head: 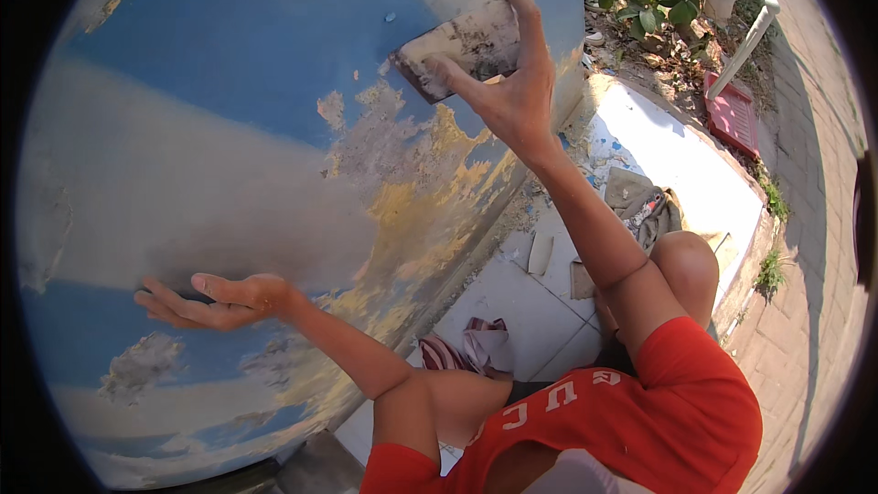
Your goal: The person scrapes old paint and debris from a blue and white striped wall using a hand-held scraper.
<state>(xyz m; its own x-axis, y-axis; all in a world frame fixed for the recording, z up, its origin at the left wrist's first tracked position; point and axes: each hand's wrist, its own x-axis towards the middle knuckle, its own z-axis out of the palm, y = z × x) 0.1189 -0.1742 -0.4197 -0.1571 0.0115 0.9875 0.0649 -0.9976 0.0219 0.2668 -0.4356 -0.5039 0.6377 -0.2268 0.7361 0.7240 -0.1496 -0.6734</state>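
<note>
My right hand presses a flat rectangular sanding block against a painted wall. Pale dust and dark smears cover the block. Its thumb and fingers span the block's faces and edges. The wall bears blue and off-white bands. Around and below the block the paint has come away, baring rough grey and yellow patches. Lower on the left, my left hand is held palm up close to the wall, empty, its fingers loosely apart. A dark shadow lies beside it; whether it touches the wall I cannot tell.
White floor tiles run along the wall's base, with paint flakes near it. On them lie a striped cloth, a grey-green cloth and small flat pieces. A red dustpan, plants and a paved path lie beyond.
</note>
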